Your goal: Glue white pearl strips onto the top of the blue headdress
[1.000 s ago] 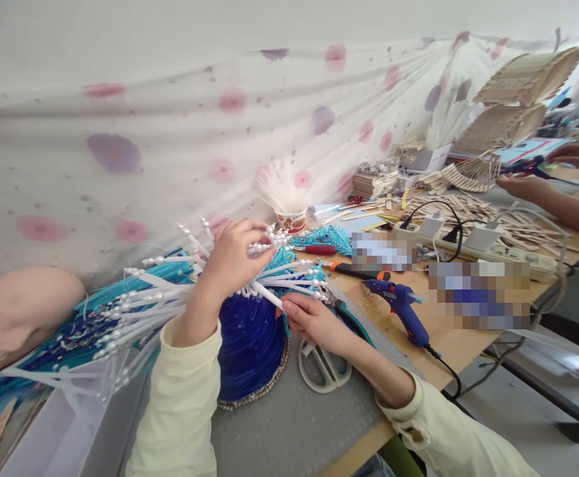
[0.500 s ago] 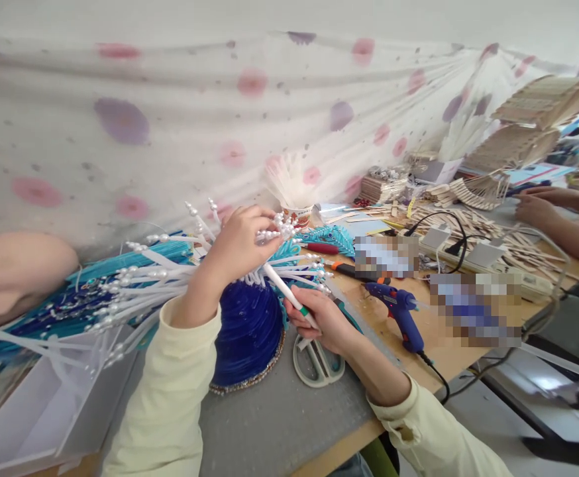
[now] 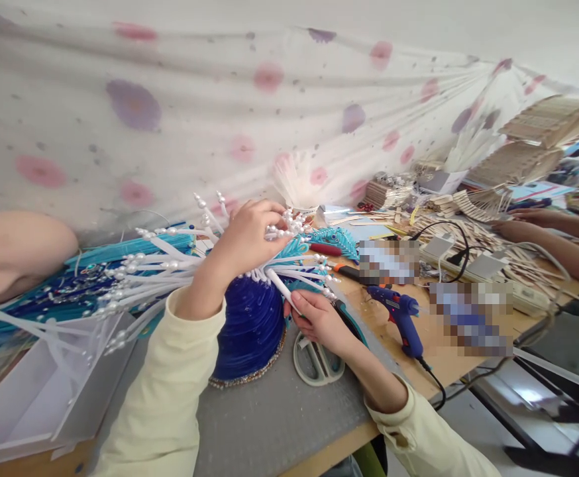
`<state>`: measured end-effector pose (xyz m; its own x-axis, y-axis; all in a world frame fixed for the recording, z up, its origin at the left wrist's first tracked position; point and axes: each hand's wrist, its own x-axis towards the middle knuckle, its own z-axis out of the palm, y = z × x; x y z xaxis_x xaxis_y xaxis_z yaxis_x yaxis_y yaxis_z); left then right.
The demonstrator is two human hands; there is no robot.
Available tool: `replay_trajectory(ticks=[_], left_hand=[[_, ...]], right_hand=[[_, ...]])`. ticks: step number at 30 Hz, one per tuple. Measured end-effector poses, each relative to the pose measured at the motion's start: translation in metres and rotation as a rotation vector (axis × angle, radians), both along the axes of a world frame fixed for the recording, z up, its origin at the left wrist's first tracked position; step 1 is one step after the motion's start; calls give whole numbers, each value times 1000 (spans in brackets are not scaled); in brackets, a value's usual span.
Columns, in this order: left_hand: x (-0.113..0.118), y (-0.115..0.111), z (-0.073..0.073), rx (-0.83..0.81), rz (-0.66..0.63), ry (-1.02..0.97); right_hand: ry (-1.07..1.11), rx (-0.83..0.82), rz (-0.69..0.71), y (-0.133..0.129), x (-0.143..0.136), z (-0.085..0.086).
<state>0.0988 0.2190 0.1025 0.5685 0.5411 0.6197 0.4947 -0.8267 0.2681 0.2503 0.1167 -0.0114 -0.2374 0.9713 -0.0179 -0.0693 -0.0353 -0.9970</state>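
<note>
A deep-blue, dome-shaped headdress (image 3: pixel 252 331) with a beaded rim sits on the grey cutting mat (image 3: pixel 279 424). White stems tipped with pearl beads (image 3: pixel 153 265) fan out from its top. My left hand (image 3: pixel 244 238) reaches over the top, its fingers closed around a cluster of pearl-tipped stems (image 3: pixel 294 222). Pinched in my right hand (image 3: pixel 322 321) is a white pen-like stick (image 3: pixel 279 285), slanting up to the base of the stems; its lower end is hidden by the fingers. Below the right hand lie scissors (image 3: pixel 316 371) with pale handles, their blades covered.
A blue glue gun (image 3: pixel 399 315) with a cord lies to the right, near a power strip (image 3: pixel 508 288). Wooden sticks (image 3: pixel 508 248) cover the table behind. At left are a white box (image 3: pixel 26 397) and a mannequin head (image 3: pixel 21 258). Another person's hands (image 3: pixel 523 228) are at far right.
The white stick sits deeper in my right hand, its green band now hidden. My left hand stays at the pearl cluster. The view has shifted slightly, and the other person's hands have moved left.
</note>
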Motion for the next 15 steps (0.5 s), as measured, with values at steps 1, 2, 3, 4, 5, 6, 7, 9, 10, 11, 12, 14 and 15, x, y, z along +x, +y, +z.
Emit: replay_trajectory(ticks=[1, 2, 3, 4, 5, 6, 7, 9, 10, 11, 12, 14, 15], left_hand=[[0, 0, 0, 0, 1, -1], [0, 0, 0, 0, 4, -3], [0, 0, 0, -1, 7, -6], [0, 0, 0, 0, 8, -9], [0, -1, 0, 1, 9, -10], [0, -1, 0, 2, 9, -8], [0, -1, 0, 2, 9, -4], [0, -1, 1, -1, 12, 3], [0, -1, 1, -3, 15, 6], [0, -1, 1, -5, 16, 7], [0, -2, 1, -7, 16, 7], [0, -2, 1, -11, 13, 6], [0, -2, 1, -12, 13, 7]], right_hand=[[-20, 31, -22, 0, 0, -2], [-39, 63, -46, -1, 0, -4], [-59, 91, -68, -1, 0, -6], [-79, 113, -86, -2, 0, -7], [-96, 130, -101, -3, 0, -8], [-110, 142, -114, -4, 1, -9], [-119, 148, -124, -5, 1, -9], [-122, 138, -125, -7, 0, -8], [-115, 118, -112, -8, 0, -7], [-103, 89, -88, -8, 0, -5], [-88, 53, -58, -9, 0, -2], [-56, -15, 4, -10, 1, 2], [-42, -40, 26, -10, 1, 4]])
